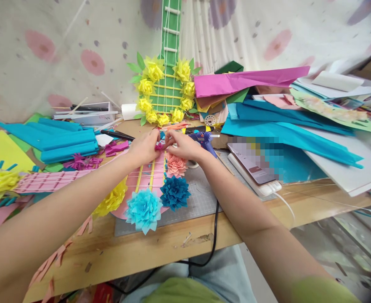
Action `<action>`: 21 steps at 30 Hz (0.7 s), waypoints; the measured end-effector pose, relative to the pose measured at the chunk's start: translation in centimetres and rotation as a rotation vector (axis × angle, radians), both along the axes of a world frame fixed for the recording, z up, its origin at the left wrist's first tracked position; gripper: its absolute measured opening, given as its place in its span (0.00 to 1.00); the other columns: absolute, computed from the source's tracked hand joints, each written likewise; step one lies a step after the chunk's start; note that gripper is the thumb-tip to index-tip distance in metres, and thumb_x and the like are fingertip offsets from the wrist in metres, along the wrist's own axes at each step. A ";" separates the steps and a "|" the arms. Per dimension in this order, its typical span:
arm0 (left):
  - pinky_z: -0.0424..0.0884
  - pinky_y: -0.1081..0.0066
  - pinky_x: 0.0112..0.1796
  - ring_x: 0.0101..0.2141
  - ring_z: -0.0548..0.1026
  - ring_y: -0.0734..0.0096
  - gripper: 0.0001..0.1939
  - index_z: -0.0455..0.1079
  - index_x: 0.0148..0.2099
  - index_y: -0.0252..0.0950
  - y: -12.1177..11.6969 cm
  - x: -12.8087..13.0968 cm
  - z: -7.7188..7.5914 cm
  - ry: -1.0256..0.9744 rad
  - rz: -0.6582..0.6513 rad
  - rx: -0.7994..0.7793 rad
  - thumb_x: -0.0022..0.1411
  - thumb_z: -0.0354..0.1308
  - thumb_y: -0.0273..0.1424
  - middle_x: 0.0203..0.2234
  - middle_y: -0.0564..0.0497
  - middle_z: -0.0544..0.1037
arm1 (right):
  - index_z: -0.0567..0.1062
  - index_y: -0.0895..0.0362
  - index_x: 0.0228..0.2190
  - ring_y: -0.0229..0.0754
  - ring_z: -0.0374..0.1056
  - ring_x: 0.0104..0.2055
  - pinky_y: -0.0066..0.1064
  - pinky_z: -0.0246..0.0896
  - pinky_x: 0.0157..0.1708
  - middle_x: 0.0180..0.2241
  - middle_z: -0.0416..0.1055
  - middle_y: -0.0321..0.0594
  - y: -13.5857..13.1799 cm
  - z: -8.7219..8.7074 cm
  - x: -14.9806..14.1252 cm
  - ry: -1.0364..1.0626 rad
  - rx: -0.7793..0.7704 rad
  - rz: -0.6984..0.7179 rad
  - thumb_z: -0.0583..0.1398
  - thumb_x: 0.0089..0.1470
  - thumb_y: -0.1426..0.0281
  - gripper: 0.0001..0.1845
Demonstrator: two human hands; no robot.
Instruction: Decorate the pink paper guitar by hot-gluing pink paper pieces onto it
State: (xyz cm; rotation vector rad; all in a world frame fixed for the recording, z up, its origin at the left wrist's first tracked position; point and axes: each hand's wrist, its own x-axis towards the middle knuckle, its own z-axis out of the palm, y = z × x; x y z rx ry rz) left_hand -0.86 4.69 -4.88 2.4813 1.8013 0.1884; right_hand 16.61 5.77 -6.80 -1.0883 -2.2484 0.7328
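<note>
My left hand [144, 147] and my right hand [185, 146] meet over the far side of a pink paper guitar [147, 174]. Between their closed fingertips is a small magenta crepe paper piece [159, 146], partly hidden. Below my right hand sits a coral paper flower [176, 164], with a dark blue paper flower [174, 192] nearer to me. A light blue paper flower [144, 210] lies at the guitar's near edge. My left forearm partly covers a yellow paper flower [112, 198]. White strings and yellow strips cross the guitar's body.
A blue glue gun [204, 141] lies right of my hands on the grey cutting mat [201, 191]. Behind stands a green paper guitar [169, 90] ringed with yellow flowers. A phone [251, 164] and blue paper sheets [286, 120] are at right. Magenta scraps [83, 161] lie left.
</note>
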 end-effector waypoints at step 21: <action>0.67 0.63 0.39 0.43 0.73 0.55 0.15 0.61 0.45 0.38 0.1 0.2 0.0 -0.004 -0.017 -0.006 0.53 0.56 0.31 0.39 0.44 0.74 | 0.66 0.55 0.35 0.44 0.69 0.45 0.37 0.60 0.47 0.38 0.74 0.40 0.0 -0.5 -0.2 -0.082 0.126 0.010 0.53 0.44 0.78 0.14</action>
